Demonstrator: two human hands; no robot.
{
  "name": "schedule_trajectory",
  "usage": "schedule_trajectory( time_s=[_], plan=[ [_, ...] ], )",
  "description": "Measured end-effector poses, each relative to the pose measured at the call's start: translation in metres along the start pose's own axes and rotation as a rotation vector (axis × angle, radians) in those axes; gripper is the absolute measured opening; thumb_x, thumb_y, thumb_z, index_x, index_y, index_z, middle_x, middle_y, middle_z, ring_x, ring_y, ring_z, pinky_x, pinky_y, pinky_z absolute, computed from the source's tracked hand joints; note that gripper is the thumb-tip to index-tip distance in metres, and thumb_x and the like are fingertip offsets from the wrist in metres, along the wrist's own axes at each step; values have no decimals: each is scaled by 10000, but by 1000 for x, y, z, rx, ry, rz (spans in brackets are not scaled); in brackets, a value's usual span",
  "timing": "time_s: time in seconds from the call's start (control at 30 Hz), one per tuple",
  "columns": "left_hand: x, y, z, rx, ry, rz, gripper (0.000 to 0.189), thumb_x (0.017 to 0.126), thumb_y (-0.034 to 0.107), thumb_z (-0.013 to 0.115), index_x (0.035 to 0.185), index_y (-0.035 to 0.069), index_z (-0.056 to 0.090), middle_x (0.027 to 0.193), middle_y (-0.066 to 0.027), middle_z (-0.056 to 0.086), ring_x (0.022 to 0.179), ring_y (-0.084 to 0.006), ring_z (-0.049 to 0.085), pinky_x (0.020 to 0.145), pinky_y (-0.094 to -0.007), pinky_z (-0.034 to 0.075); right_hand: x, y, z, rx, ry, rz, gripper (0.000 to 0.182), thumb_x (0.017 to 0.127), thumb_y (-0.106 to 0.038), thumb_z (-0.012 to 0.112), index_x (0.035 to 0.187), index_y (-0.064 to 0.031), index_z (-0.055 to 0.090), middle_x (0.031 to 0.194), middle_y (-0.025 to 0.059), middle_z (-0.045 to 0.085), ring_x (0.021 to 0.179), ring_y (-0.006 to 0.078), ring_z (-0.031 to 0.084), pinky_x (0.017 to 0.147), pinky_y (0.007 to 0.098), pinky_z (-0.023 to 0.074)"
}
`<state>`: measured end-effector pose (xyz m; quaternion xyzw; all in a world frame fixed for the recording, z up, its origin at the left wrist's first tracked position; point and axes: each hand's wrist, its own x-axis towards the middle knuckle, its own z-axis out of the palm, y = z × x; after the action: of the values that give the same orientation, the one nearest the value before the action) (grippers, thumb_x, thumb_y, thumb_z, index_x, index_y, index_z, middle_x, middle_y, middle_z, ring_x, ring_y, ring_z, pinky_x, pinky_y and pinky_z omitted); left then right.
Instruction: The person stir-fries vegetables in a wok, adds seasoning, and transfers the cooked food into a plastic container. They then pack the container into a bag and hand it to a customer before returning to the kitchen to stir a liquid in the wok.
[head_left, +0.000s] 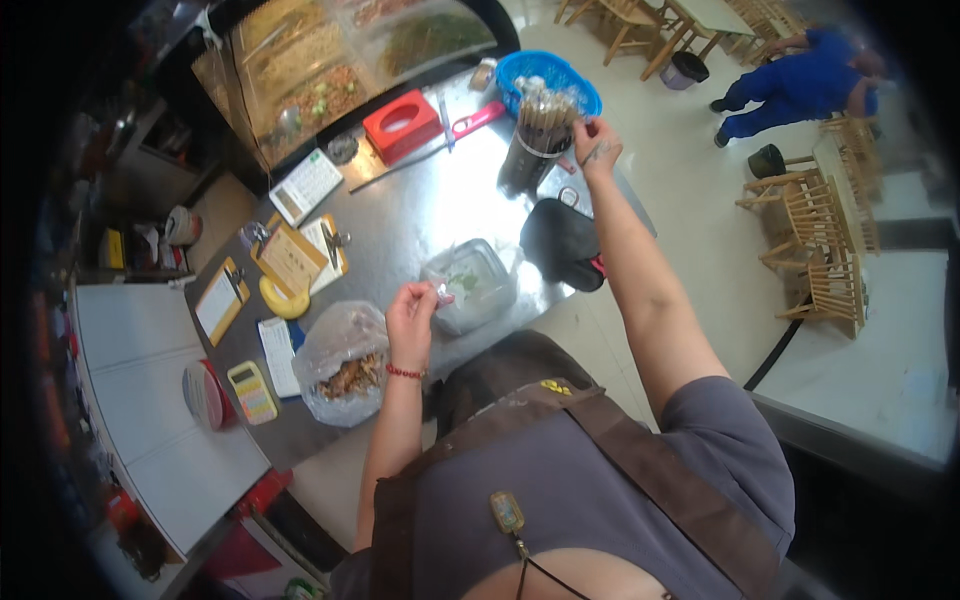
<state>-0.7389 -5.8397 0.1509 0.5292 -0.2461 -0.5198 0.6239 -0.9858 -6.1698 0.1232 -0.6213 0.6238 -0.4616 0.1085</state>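
Observation:
My left hand (411, 319), a red bead bracelet at its wrist, pinches a small shiny scrap with some pink on it (444, 295), possibly plastic film. It is above the near left edge of a translucent plastic container (484, 274) with something green in it. Just left of that wrist sits a clear plastic bag (337, 337) with browned food pieces (351, 376). My right hand (600, 152) is raised at the right side of a dark cylindrical holder (523, 165) packed with wrapped chopsticks (546, 120). Its fingertips are together beside them; whether they grip one is unclear.
The steel counter (420, 214) also bears a black pouch (561, 241), a blue basket (551, 64), a red tissue box (403, 126), a white calculator (306, 186) and clipboards (223, 300). Food trays (322, 90) stand beyond. A person in blue (802, 82) is among wooden chairs.

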Motion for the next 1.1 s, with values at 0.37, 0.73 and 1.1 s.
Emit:
schedule_trajectory(
  time_s=[0.37,0.73,1.1],
  plan=[
    [-14,-23,-20,161,88,-13,305,883,-2,590,1180,30,530,888,-68,683,770,-82,609,684,-228,469,-43,-159,-156,819,-6,-327,164,878,-7,622,1039,22,615,921,122,661,721,135,616,643,244,510],
    [-28,-12,-26,-107,184,-114,344,891,32,608,1213,48,488,957,-47,646,783,-76,571,633,-203,459,-230,-158,-57,0,-1061,-884,206,771,-87,557,962,-17,584,854,135,580,802,317,613,681,408,503],
    [-31,1,-8,111,-12,-47,395,884,-3,557,1259,42,444,1145,-88,560,962,-127,570,812,-260,515,-227,-92,-92,-174,-330,-171,557,704,-223,751,1170,-1,539,1171,187,548,1079,378,494,911,457,403]
  ],
)
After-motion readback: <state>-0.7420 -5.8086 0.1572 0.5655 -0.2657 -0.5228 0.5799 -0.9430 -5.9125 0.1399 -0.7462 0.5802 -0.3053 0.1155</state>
